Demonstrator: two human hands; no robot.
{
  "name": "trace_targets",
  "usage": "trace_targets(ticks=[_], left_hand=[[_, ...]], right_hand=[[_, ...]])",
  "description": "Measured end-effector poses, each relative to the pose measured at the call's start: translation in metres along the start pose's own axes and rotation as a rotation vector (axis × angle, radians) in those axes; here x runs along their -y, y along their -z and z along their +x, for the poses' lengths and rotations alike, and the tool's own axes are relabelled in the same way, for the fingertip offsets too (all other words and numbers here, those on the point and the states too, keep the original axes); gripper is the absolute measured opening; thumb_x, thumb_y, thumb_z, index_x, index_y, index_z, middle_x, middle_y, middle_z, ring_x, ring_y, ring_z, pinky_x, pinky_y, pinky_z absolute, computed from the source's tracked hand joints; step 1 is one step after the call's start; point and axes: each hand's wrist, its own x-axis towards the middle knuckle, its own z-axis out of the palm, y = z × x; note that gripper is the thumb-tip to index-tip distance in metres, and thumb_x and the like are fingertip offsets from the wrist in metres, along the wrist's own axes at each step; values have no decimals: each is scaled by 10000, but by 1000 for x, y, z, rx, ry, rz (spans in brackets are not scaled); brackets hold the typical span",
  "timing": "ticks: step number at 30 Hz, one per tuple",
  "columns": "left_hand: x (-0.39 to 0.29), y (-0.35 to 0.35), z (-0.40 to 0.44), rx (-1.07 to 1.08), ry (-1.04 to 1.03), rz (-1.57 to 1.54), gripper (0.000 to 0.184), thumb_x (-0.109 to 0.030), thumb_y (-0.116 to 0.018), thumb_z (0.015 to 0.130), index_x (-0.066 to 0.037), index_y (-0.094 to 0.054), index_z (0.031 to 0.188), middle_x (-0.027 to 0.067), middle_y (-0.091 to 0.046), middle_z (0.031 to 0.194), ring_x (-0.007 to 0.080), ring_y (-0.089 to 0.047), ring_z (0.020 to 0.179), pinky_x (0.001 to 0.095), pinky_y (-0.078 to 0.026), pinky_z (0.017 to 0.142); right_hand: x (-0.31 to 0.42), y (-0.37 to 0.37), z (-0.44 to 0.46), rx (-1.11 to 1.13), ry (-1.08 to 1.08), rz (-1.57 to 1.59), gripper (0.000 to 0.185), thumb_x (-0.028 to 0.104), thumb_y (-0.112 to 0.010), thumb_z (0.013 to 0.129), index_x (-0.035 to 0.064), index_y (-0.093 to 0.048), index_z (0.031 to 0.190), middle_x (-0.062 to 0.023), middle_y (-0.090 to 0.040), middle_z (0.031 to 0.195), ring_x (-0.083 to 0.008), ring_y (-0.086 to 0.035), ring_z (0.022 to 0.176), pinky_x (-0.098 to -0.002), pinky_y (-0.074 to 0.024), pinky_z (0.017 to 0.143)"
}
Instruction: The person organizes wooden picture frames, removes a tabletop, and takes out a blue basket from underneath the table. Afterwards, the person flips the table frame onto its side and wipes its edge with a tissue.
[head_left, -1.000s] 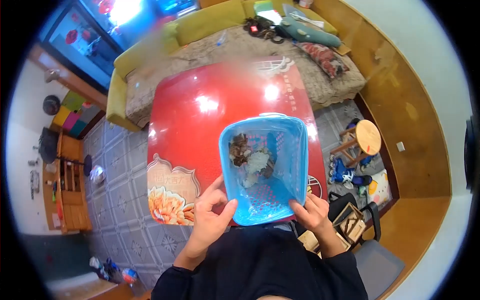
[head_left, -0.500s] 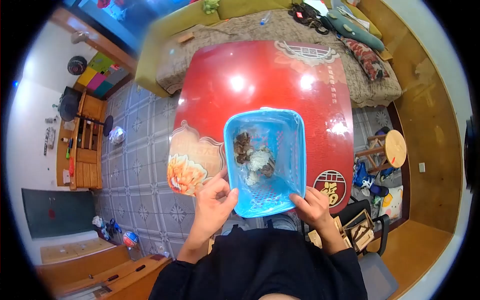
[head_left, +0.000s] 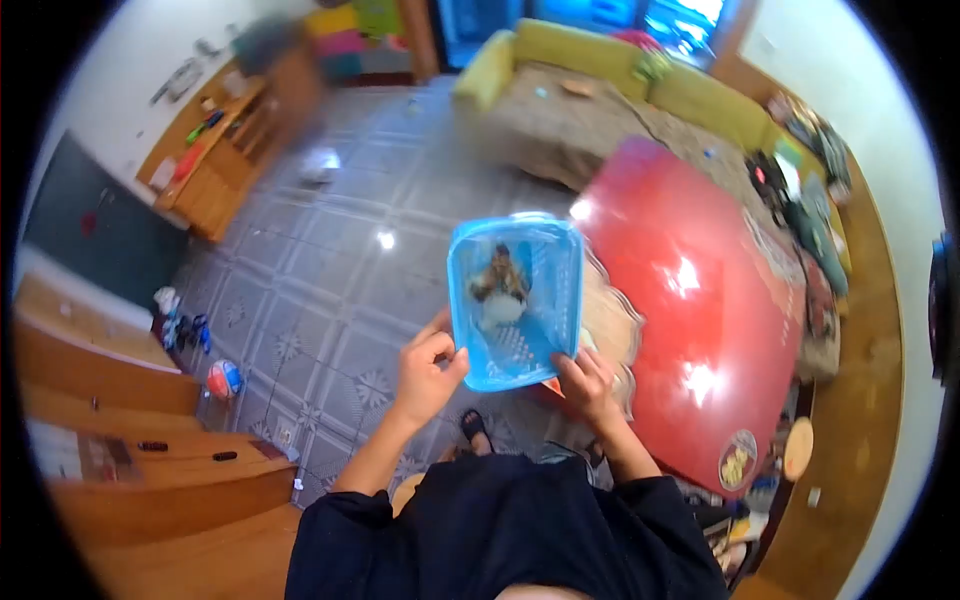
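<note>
A blue plastic basket point(head_left: 574, 290) hangs in the air in front of me, its open top facing up. A clear plastic liner seems to cover its inside. Crumpled brown and white scraps point(head_left: 502, 290) lie in it. My left hand point(head_left: 428, 375) is closed on the rim at the near left corner. At the near right corner, my right hand point(head_left: 588, 382) pinches the rim, thumb on the inner side. The fingers beneath the rim are partly hidden.
A red table point(head_left: 690, 310) stands at my right, with a green sofa point(head_left: 560, 60) behind it. Tiled floor point(head_left: 330, 260) stretches ahead and left. A ball point(head_left: 224, 378) lies at left, near a wooden cabinet point(head_left: 200, 490). A round stool point(head_left: 798, 448) is beyond the table's right side.
My body and view have turned left. The basket, still in both hands, has gone from over the red table to mostly over the floor beside it.
</note>
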Motion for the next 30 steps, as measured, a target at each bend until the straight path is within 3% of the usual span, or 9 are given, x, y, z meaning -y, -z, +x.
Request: trace_targets(ticks=[1, 4, 6, 9, 12, 17, 22, 25, 30], left_hand=[[12, 27, 9, -14, 92, -61, 183, -26, -614, 712, 20, -482, 594, 200, -571, 1079, 131, -558, 696, 233, -445, 575], [48, 93, -6, -101, 151, 24, 199, -27, -610, 722, 17, -466, 591, 172, -573, 1070, 82, -528, 697, 200, -426, 552], [61, 108, -11, -169, 170, -17, 194, -19, -606, 718, 22, -463, 593, 169, -578, 1054, 91, -515, 663, 215, -418, 551], [98, 132, -15, -273, 210, -33, 175, -19, -607, 714, 23, -479, 602, 136, -606, 918, 85, -490, 623, 231, -394, 536], [154, 132, -19, -302, 318, -6, 188, -53, -615, 722, 15, -491, 597, 25, -508, 571, 56, -435, 568, 243, -352, 499], [248, 151, -11, -359, 564, -177, 190, -82, -593, 731, 17, -528, 583, 8, -529, 516, 42, -446, 501, 242, -354, 451], [310, 204, 49, -463, 620, -253, 188, -81, -586, 724, 7, -521, 571, 12, -523, 504, 43, -449, 489, 247, -359, 442], [343, 257, 91, -508, 604, -85, 183, -78, -580, 721, 5, -516, 572, 5, -519, 513, 43, -446, 490, 240, -352, 440], [384, 325, 123, -753, 677, -171, 202, -75, -579, 736, 0, -499, 567, -13, -495, 521, 39, -436, 497, 230, -340, 438]], right_hand=[[9, -23, 21, -13, 53, 17, 227, 41, -599, 650, 49, -584, 877, -123, -604, 887, -254, -604, 776, -321, -484, 593], [52, -78, 61, -11, 177, 99, 211, 35, -594, 654, 49, -570, 863, -128, -599, 867, -262, -601, 781, -326, -481, 602], [67, -96, 75, 45, 176, 193, 186, 30, -593, 655, 56, -565, 837, -107, -573, 774, -257, -587, 728, -335, -470, 572], [85, -130, 94, 205, 106, 210, 174, 35, -604, 646, 71, -558, 809, -85, -522, 685, -257, -560, 666, -351, -456, 549], [80, -169, 102, 271, 36, 256, 184, 48, -620, 640, 88, -556, 807, -75, -492, 656, -260, -544, 651, -365, -447, 542], [78, -248, 142, 447, -20, 272, 223, 72, -649, 641, 103, -558, 843, -78, -521, 696, -273, -559, 698, -379, -460, 584], [84, -329, 232, 564, -75, 359, 229, 73, -635, 669, 114, -568, 884, -104, -533, 746, -311, -569, 724, -412, -462, 612], [88, -390, 310, 610, 13, 387, 238, 76, -626, 671, 115, -564, 898, -107, -536, 763, -313, -568, 737, -413, -464, 613], [116, -474, 415, 674, 286, 401, 263, 74, -561, 690, 113, -527, 948, -97, -516, 763, -305, -568, 747, -410, -467, 600]])
